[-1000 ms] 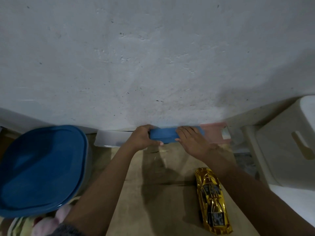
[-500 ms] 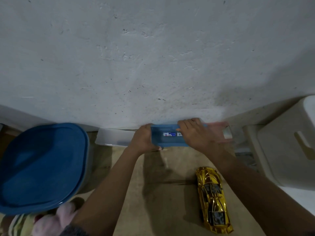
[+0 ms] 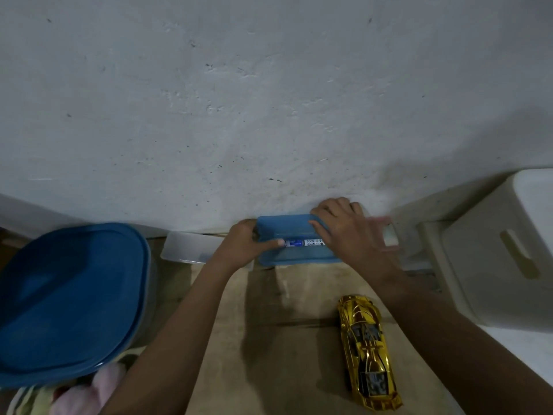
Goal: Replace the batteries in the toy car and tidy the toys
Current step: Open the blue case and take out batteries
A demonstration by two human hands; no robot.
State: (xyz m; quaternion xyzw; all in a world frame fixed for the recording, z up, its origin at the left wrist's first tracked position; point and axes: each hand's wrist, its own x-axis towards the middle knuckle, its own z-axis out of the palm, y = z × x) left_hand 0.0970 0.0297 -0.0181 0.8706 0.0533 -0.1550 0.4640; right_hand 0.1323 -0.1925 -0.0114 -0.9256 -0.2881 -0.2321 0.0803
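A small blue box [image 3: 287, 229] stands against the wall at the far edge of the cardboard. Its inside faces me, and blue-and-white batteries [image 3: 302, 243] lie in it. My left hand [image 3: 242, 247] grips the box's left end, with the thumb tip touching the batteries. My right hand [image 3: 344, 235] covers the box's right part, its fingers curled over the far rim. The gold toy car [image 3: 366, 348] lies upright on the cardboard at the lower right, under my right forearm, and neither hand touches it.
A big tub with a blue lid [image 3: 65, 295] fills the left, with soft toys [image 3: 89, 390] below it. A clear container [image 3: 188, 247] lies left of the blue box and a blurred pinkish one [image 3: 389, 235] right of it. A white plastic stool [image 3: 493, 265] stands at right.
The blue box first showed a plain blue face and now shows its inside with the batteries. My right hand slid right and up over its rim, and my left thumb reached the batteries.
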